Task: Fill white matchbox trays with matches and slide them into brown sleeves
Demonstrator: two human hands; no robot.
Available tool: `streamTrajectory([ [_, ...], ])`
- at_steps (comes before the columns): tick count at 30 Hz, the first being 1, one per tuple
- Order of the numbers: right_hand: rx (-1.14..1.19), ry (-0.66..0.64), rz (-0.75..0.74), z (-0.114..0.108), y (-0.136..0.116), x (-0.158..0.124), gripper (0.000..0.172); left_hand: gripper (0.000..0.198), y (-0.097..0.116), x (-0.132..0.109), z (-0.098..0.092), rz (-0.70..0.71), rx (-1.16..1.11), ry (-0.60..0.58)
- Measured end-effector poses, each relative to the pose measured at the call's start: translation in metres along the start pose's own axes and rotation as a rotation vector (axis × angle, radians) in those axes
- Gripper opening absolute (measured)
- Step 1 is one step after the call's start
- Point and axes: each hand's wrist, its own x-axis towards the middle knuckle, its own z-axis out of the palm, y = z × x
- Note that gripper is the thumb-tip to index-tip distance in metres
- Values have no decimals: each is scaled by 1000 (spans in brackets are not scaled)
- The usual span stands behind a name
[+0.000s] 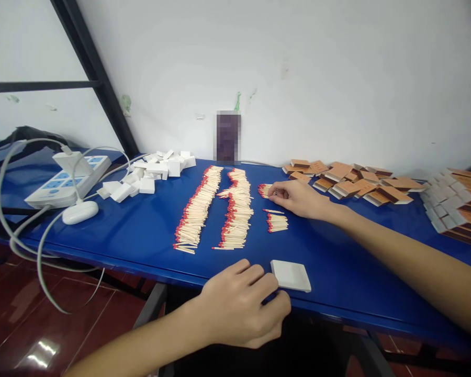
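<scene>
My right hand reaches over the table, thumb and fingertips pinched at the right end of a small group of red-tipped matches. Just below it lies another short row of matches. Farther left are two long rows of matches, one on the outside and one nearer my hand, heads pointing left. My left hand is at the table's front edge with its fingers curled; whatever is inside them is hidden. Close by its fingertips, a shallow white matchbox tray rests on the table.
White matchbox trays are heaped at the back left, beside a power strip, a white charger puck and looping cables. Orange-brown matchbox sleeves lie at the back right. Stacked matchboxes stand at the far right.
</scene>
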Motion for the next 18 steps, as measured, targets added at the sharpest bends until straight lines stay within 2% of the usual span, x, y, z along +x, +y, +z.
streamTrajectory([
  [7, 2, 5, -16, 1, 1, -1, 19, 9, 0, -1, 0, 4, -12, 3],
  [12, 8, -6, 27, 0, -1, -2, 23, 9, 0, 0, 0, 6, -10, 10],
  [15, 36, -48, 72, -4, -6, -3, 25, 10, 0, 0, 1, 5, 0, 14],
  [18, 122, -156, 78, -12, -13, -7, 25, 11, 0, 0, 0, 3, 5, 5],
])
